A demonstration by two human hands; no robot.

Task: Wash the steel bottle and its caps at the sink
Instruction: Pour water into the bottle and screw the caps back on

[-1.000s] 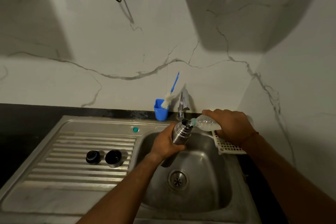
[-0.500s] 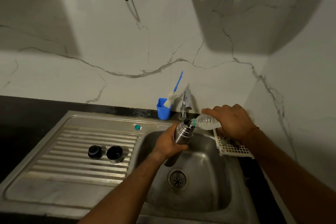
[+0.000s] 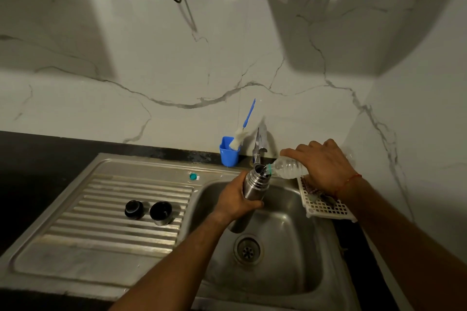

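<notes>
Left hand (image 3: pixel 236 201) grips the ribbed cylindrical steel bottle (image 3: pixel 254 185) above the stainless sink basin (image 3: pixel 290 272), fingers wrapped round its body. Right hand (image 3: pixel 324 166) clasps a clear plastic bottle (image 3: pixel 288 166), tipped, mouth at the steel bottle's opening. Two black round caps (image 3: pixel 149 211) rest on the ribbed drainboard (image 3: pixel 101 199).

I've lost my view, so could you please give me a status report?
Left hand grips steel bottle over basin. Right hand tips plastic bottle at its mouth. Both caps on drainboard. Tap close behind.
</notes>
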